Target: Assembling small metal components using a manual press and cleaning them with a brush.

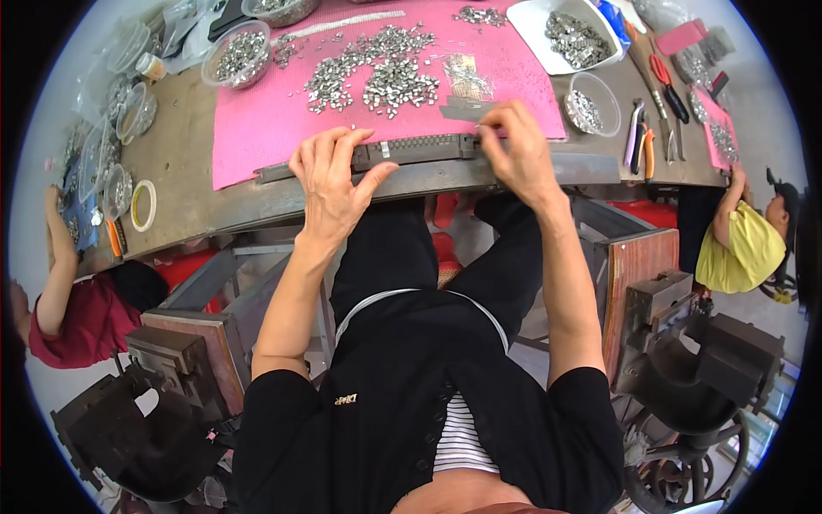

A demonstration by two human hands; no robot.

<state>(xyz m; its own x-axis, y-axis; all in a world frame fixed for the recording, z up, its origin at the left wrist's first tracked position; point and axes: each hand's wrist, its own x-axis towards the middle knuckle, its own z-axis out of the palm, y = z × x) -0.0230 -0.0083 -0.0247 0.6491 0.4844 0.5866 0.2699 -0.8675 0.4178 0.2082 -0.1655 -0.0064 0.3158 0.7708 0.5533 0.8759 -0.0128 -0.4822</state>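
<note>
Here left hand (332, 176) splayed flat, steadying grey metal jig (417, 150); right hand (518, 147) pinching small metal piece (481, 128).

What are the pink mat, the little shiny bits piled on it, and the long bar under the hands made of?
The pink mat looks like soft foam or rubber: matte, with a fine texture. The small pieces look like bright metal, silvery and glinting. The long bar, which the left hand and right hand touch, seems to be dull grey metal, though hard plastic is possible.

Bench edge, hands on the jig

The slotted bar (419, 150) lay along the mat's (257, 128) near edge, left hand (330, 184) on its left end, right hand (518, 150) on its right; metal pieces (372, 77) were heaped behind.
</note>
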